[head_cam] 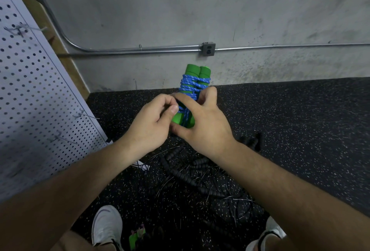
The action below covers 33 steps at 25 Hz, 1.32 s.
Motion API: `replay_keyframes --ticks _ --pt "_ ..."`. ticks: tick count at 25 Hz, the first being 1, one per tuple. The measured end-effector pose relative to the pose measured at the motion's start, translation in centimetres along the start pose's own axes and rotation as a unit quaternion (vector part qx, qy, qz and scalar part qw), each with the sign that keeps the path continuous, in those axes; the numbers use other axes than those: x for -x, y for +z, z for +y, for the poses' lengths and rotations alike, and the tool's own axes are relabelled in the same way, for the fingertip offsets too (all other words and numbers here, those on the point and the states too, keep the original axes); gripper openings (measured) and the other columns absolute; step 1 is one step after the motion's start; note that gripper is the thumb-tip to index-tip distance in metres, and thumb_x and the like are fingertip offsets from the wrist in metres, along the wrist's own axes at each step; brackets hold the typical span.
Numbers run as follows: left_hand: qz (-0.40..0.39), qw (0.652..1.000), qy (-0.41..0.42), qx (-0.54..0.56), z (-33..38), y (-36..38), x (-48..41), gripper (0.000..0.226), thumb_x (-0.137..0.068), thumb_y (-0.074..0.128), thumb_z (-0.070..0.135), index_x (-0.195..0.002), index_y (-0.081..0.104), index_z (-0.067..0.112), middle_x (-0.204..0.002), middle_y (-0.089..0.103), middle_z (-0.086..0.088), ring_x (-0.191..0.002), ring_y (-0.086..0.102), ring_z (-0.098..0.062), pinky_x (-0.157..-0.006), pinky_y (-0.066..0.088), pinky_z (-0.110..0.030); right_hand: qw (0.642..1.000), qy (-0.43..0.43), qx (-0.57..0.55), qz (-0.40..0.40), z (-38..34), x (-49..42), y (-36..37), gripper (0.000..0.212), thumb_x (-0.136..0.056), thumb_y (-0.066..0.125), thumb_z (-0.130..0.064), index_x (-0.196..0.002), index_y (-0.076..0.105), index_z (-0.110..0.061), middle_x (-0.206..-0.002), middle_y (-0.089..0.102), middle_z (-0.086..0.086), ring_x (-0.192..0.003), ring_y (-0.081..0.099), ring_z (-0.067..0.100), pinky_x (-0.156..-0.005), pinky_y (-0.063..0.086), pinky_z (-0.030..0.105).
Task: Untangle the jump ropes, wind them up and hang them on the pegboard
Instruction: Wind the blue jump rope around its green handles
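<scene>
Bottom of the frame first: two white shoes, left (107,224) and right (268,234), are standing on the speckled black floor (300,120), and a small green thing (134,238) is lying between them, too blurry for me to say what it is. Both bare forearms are reaching up from the bottom corners toward the middle.

Just past the shoes, a mess of black ropes (186,174) with beaded segments and thin cords is sprawling on the floor, lower center, under the arms.

Dead center, the hands are meeting on the wound-up rope. The right hand (206,122) is gripping the two green handles (197,70), held side by side and pointing up: thumb under the lower end, index finger lying across the front, the other fingers curling round the right side. The blue rope (192,84) is wrapping around the handles in crisscross turns. The left hand (150,122) is curling in with thumb and fingertips pressed together, pinching at the blue rope on the left of the bundle; which strand, can't tell.

Along the left edge the white pegboard (30,90) is leaning into view with a few wire hooks (86,114) sticking out, nothing hanging on them.

Furthest back, a scuffed grey wall (180,10) is filling the top, with a metal conduit (140,48) running across to an outlet box (208,49).
</scene>
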<state>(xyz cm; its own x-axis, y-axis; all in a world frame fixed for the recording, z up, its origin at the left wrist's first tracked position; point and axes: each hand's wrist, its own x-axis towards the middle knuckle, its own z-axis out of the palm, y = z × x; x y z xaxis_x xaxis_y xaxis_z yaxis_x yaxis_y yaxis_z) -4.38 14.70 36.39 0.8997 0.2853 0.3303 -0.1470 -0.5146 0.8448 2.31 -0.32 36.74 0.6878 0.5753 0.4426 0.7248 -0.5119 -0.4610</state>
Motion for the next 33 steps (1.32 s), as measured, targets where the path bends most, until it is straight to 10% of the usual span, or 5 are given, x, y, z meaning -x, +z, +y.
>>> replay_keyframes --ticks 5,17,24,29,33 --pt "-0.002 0.989 -0.076 0.125 -0.5 0.1 -0.4 0.024 -0.107 0.039 0.004 -0.096 0.058 0.012 -0.113 0.073 0.001 -0.11 0.069 -0.018 -0.096 0.055 -0.033 0.999 0.044 -0.032 0.008 1.3 -0.3 0.4 0.056 -0.066 0.078 -0.045 -0.119 0.062 -0.036 -0.11 0.025 -0.003 -0.089 0.052 0.017 -0.082 0.057 0.037" --pt "0.035 0.873 -0.255 0.414 -0.1 -0.6 -0.6 0.039 -0.11 0.033 0.013 -0.133 0.045 -0.017 -0.113 0.073 -0.022 -0.103 0.073 -0.033 -0.075 0.063 -0.037 0.965 0.066 -0.231 0.105 2.0 0.2 1.7 0.041 -0.074 0.085 -0.013 -0.11 0.068 -0.022 -0.111 0.029 0.001 -0.11 0.039 0.001 -0.101 0.032 0.006" --pt "0.031 0.913 -0.235 0.331 -0.7 -1.3 -0.5 0.019 -0.11 0.036 0.015 -0.099 0.051 0.011 -0.119 0.073 -0.013 -0.115 0.068 -0.03 -0.085 0.055 -0.058 0.995 0.036 -0.097 0.012 1.9 0.9 2.5 0.05 -0.088 0.072 -0.049 -0.132 0.056 -0.034 -0.116 0.033 -0.003 -0.097 0.053 0.008 -0.085 0.047 0.019" --pt "0.068 0.933 -0.238 0.261 -2.3 -1.6 0.4 0.023 -0.11 0.037 0.011 -0.093 0.051 0.015 -0.114 0.073 -0.011 -0.111 0.068 -0.03 -0.076 0.057 -0.04 0.997 -0.017 0.014 -0.077 1.4 1.0 4.5 0.063 -0.093 0.06 -0.057 -0.149 0.039 -0.038 -0.119 0.042 0.006 -0.086 0.061 0.028 -0.072 0.054 0.036" --pt "0.066 0.957 -0.241 0.148 -5.2 -2.6 1.6 0.022 -0.108 0.04 0.012 -0.093 0.054 0.02 -0.111 0.073 -0.012 -0.111 0.068 -0.033 -0.1 0.053 -0.05 0.98 -0.077 0.101 -0.151 0.2 1.0 6.5 0.067 -0.092 0.059 -0.059 -0.151 0.04 -0.034 -0.113 0.053 0.009 -0.089 0.062 0.035 -0.071 0.048 0.038"
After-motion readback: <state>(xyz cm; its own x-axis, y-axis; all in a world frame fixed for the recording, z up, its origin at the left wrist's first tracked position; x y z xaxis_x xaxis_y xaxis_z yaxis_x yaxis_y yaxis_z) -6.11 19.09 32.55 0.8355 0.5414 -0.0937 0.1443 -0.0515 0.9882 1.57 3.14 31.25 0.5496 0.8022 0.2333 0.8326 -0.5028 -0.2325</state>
